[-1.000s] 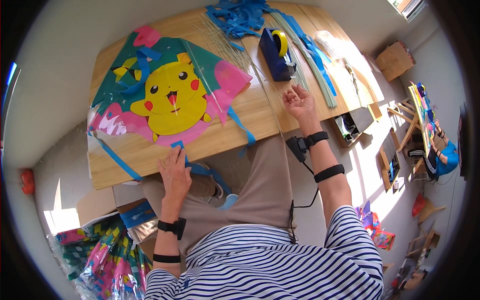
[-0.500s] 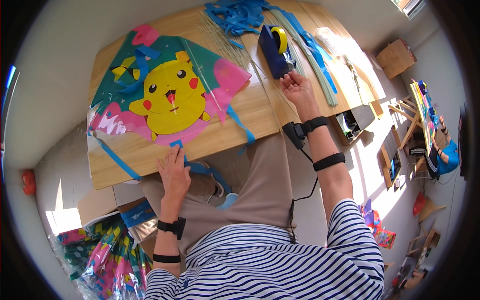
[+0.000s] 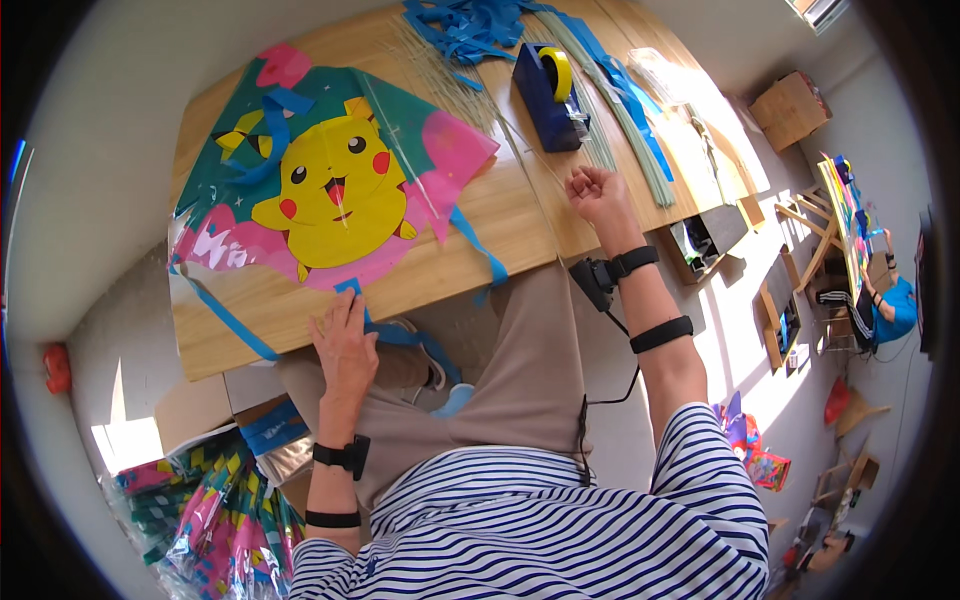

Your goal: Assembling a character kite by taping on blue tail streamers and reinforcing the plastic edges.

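Observation:
A plastic kite sheet (image 3: 345, 220), green and pink with a large yellow cartoon figure, is spread over the left of the wooden table. At its lower edge lies the end of a blue ribbon (image 3: 348, 287), whose length hangs off the table front. My left hand (image 3: 345, 345) holds this end down with its fingertips. My right hand (image 3: 600, 195) is closed above the table, fingers curled and pinched; whatever is between them is too small to make out. Just beyond it stands a dark blue tape dispenser (image 3: 545, 105) with a yellow tape roll (image 3: 557, 75).
Thin sticks (image 3: 625, 130) and tangled blue ribbons (image 3: 470, 35) lie across the table's far side. Below the table's left end, a box (image 3: 195, 412) stands near bagged, folded kite sheets (image 3: 215, 510). Another person (image 3: 893, 308) works at a table far right.
My right hand has drawn back from the tape dispenser's cutting edge toward me, its fingers curling in. My left hand stays on the ribbon end. The view has shifted slightly.

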